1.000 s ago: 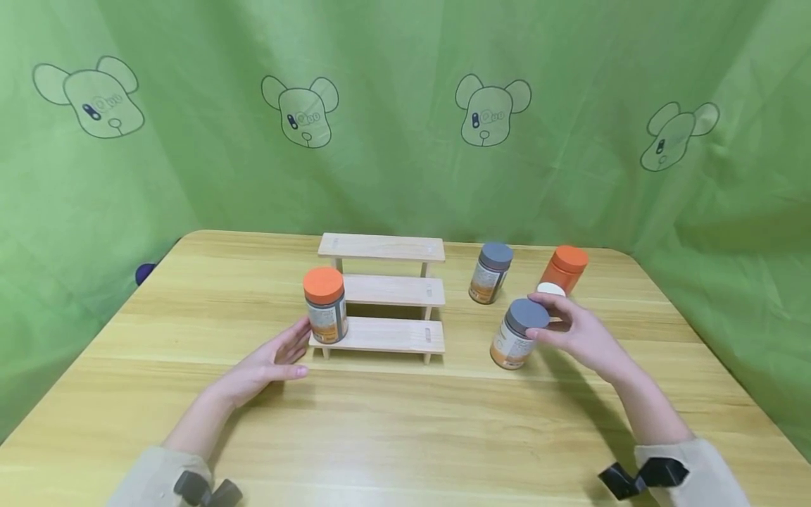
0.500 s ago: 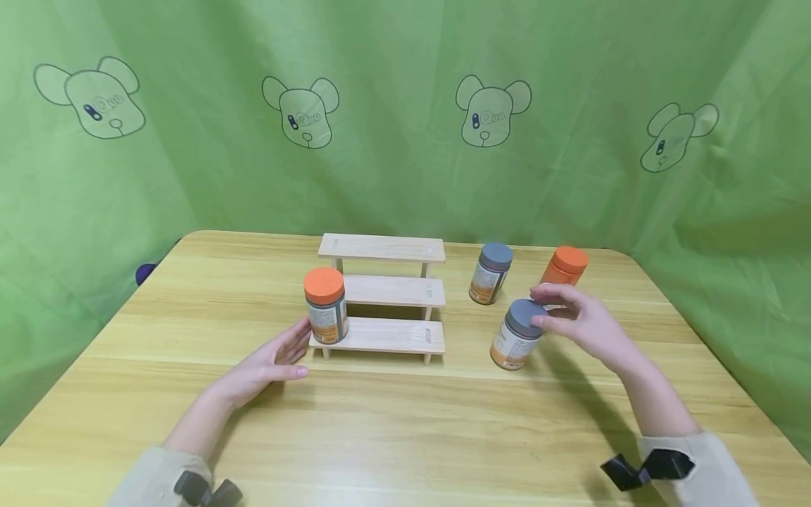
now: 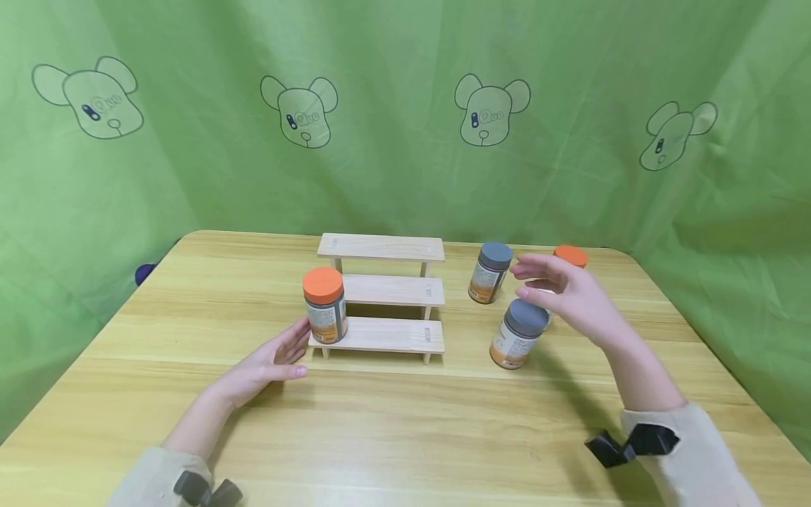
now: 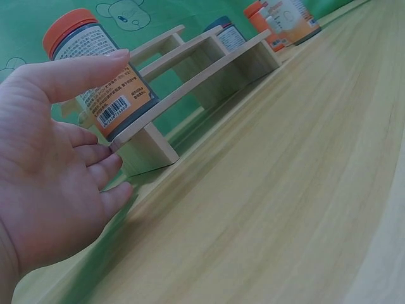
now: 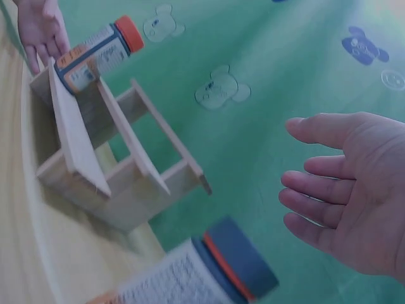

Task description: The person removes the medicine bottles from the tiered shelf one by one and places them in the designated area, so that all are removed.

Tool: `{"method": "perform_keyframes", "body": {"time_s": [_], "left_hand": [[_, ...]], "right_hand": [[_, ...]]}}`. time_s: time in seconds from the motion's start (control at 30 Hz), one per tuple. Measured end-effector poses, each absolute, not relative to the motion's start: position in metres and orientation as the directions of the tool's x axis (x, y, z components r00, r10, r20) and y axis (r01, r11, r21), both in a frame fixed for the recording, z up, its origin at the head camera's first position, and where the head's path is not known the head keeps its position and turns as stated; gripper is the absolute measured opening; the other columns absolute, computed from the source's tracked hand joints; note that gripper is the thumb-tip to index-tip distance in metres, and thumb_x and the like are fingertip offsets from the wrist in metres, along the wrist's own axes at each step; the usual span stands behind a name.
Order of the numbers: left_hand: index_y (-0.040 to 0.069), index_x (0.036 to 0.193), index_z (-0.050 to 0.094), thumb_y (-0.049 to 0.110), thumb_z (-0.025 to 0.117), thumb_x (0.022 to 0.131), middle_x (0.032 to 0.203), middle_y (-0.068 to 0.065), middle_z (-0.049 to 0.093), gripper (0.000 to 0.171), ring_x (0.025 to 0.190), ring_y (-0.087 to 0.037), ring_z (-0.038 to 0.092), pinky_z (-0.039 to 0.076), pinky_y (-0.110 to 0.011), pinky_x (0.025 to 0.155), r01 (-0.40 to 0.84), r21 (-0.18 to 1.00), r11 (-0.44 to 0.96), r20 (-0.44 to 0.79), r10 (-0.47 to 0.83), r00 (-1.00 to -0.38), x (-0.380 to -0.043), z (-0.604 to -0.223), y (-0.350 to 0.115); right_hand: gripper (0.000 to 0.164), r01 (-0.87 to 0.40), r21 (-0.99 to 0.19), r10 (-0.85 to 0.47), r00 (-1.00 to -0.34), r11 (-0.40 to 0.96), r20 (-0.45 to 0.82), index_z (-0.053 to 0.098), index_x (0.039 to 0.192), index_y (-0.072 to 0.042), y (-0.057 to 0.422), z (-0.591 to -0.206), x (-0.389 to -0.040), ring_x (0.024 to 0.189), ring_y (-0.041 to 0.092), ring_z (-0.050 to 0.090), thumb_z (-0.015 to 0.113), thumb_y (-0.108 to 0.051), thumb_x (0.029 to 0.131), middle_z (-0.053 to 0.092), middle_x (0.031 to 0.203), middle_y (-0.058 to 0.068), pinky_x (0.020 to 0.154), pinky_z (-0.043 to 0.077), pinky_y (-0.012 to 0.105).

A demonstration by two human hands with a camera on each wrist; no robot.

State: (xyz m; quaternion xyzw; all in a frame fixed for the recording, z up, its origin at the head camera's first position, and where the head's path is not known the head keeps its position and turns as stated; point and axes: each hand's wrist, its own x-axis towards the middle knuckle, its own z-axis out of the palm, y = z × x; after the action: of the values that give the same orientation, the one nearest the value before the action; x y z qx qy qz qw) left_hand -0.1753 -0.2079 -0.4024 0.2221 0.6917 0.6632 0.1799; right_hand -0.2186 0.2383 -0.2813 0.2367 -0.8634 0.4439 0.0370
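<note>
An orange-lidded jar point(image 3: 325, 308) stands at the left end of the lowest tier of a three-tier wooden rack point(image 3: 386, 334). My left hand point(image 3: 269, 366) rests by that end, thumb apart, fingertips at the rack's edge next to the jar. In the head view, my right hand point(image 3: 567, 292) hovers above and behind a grey-lidded jar point(image 3: 514, 341) with loosely bent fingers and nothing held. Behind it stands another grey-lidded jar point(image 3: 489, 278), close to the right fingertips. The right wrist view shows the right hand point(image 5: 354, 190) apart from the blurred nearer jar point(image 5: 190, 278).
A jar with an orange lid point(image 3: 571, 255) stands at the back right, mostly hidden by the right hand. The white lid near it is almost covered. Green cloth point(image 3: 393, 176) with mouse-like drawings hangs behind the wooden table point(image 3: 380, 436).
My right hand has moved away from the front grey-lidded jar's lid, up and left towards the rear grey-lidded jar. The front jar stays in place. My left hand has not moved.
</note>
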Motion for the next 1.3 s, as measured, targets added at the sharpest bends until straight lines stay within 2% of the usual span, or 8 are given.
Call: {"method": "perform_keyframes", "body": {"time_s": [0.13, 0.33, 0.53, 0.77, 1.03, 1.17, 1.3], "left_hand": [[-0.006, 0.144, -0.006, 0.01, 0.06, 0.085, 0.151, -0.023, -0.007, 0.09, 0.138, -0.038, -0.003, 0.004, -0.043, 0.111, 0.069, 0.997, 0.023, 0.046, 0.547, -0.836, -0.175, -0.403, -0.208], [-0.006, 0.144, -0.006, 0.011, 0.061, 0.085, 0.151, -0.023, -0.007, 0.091, 0.138, -0.038, -0.002, 0.004, -0.043, 0.111, 0.065, 0.997, 0.029, 0.039, 0.543, -0.839, -0.175, -0.402, -0.208], [-0.007, 0.144, -0.006, 0.009, 0.061, 0.085, 0.151, -0.023, -0.007, 0.091, 0.138, -0.038, -0.002, 0.004, -0.042, 0.111, 0.064, 0.998, 0.02, 0.043, 0.543, -0.839, -0.175, -0.401, -0.208], [-0.007, 0.144, -0.006, 0.011, 0.062, 0.085, 0.151, -0.023, -0.007, 0.092, 0.138, -0.038, -0.002, 0.004, -0.042, 0.111, 0.067, 0.998, 0.016, 0.047, 0.543, -0.838, -0.175, -0.401, -0.208], [-0.007, 0.144, -0.006, 0.011, 0.062, 0.085, 0.151, -0.023, -0.007, 0.092, 0.138, -0.038, -0.002, 0.004, -0.042, 0.111, 0.065, 0.998, 0.019, 0.045, 0.542, -0.839, -0.175, -0.4, -0.207], [-0.007, 0.144, -0.006, 0.01, 0.062, 0.085, 0.151, -0.023, -0.007, 0.092, 0.138, -0.038, -0.002, 0.004, -0.043, 0.111, 0.068, 0.997, 0.026, 0.043, 0.542, -0.839, -0.175, -0.399, -0.207], [-0.007, 0.144, -0.006, 0.01, 0.062, 0.085, 0.151, -0.024, -0.007, 0.092, 0.138, -0.038, -0.002, 0.005, -0.041, 0.11, 0.069, 0.997, 0.025, 0.044, 0.541, -0.84, -0.175, -0.4, -0.207]], "right_hand": [[0.05, -0.444, -0.76, -0.403, -0.877, 0.475, 0.26, 0.045, 0.134, -0.001, 0.222, -0.272, -0.221, 0.102, 0.006, 0.057, 0.062, -0.015, 0.089, 0.058, 0.121, 0.017, 0.085, 0.048, 0.016], [0.052, -0.443, -0.774, -0.431, -0.869, 0.453, 0.245, 0.046, 0.134, -0.004, 0.198, -0.262, -0.223, 0.109, 0.016, 0.055, 0.064, -0.019, 0.088, 0.057, 0.124, 0.014, 0.087, 0.047, 0.017], [0.049, -0.437, -0.827, -0.443, -0.857, 0.353, 0.263, 0.047, 0.132, -0.002, 0.174, -0.256, -0.224, 0.111, 0.025, 0.054, 0.063, -0.013, 0.088, 0.056, 0.124, 0.015, 0.088, 0.048, 0.021], [0.049, -0.43, -0.846, -0.467, -0.846, 0.314, 0.257, 0.048, 0.132, -0.005, 0.143, -0.253, -0.23, 0.111, 0.018, 0.055, 0.064, -0.015, 0.087, 0.058, 0.123, 0.01, 0.092, 0.048, 0.028], [0.05, -0.412, -0.889, -0.514, -0.816, 0.201, 0.262, 0.046, 0.132, -0.001, 0.112, -0.259, -0.232, 0.112, 0.021, 0.054, 0.064, -0.008, 0.086, 0.058, 0.122, 0.013, 0.093, 0.047, 0.032], [0.052, -0.393, -0.901, -0.542, -0.805, 0.182, 0.241, 0.045, 0.133, 0.002, 0.098, -0.269, -0.234, 0.114, 0.026, 0.052, 0.064, -0.006, 0.085, 0.056, 0.123, 0.018, 0.094, 0.047, 0.033], [0.054, -0.388, -0.901, -0.566, -0.795, 0.196, 0.219, 0.045, 0.133, 0.003, 0.083, -0.28, -0.237, 0.114, 0.026, 0.052, 0.066, -0.007, 0.085, 0.056, 0.123, 0.018, 0.095, 0.046, 0.032]]}}
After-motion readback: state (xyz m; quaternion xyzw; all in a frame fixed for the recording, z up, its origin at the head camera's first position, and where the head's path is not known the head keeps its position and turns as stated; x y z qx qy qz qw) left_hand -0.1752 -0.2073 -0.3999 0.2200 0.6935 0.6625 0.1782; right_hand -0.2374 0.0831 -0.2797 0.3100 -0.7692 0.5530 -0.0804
